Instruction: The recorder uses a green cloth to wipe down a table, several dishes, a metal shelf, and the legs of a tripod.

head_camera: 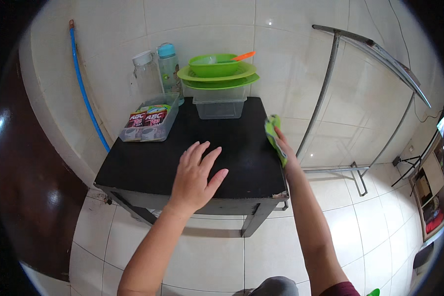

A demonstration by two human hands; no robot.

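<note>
My right hand (285, 148) grips a green cloth (273, 135) against the right edge of a small black table (236, 166). Over the front middle of the tabletop is my left hand (196, 174), its fingers apart and nothing in them. Whether its palm touches the wood I cannot tell. On the left of the tabletop sits a clear plastic container (170, 122) with coffee sachets (148, 118) in it. At the back, clear plastic boxes (220, 107) carry stacked green plates (249, 70) and a green bowl (207, 70). An orange-handled utensil (246, 56) rests in the bowl.
Behind the container stand a clear jug with a white lid (148, 76) and a blue-capped bottle (170, 70). A blue hose (82, 83) runs down the left wall. To the right, a metal-framed ironing board (323, 85) leans by the tiled wall. A dark brown door (33, 185) is at far left.
</note>
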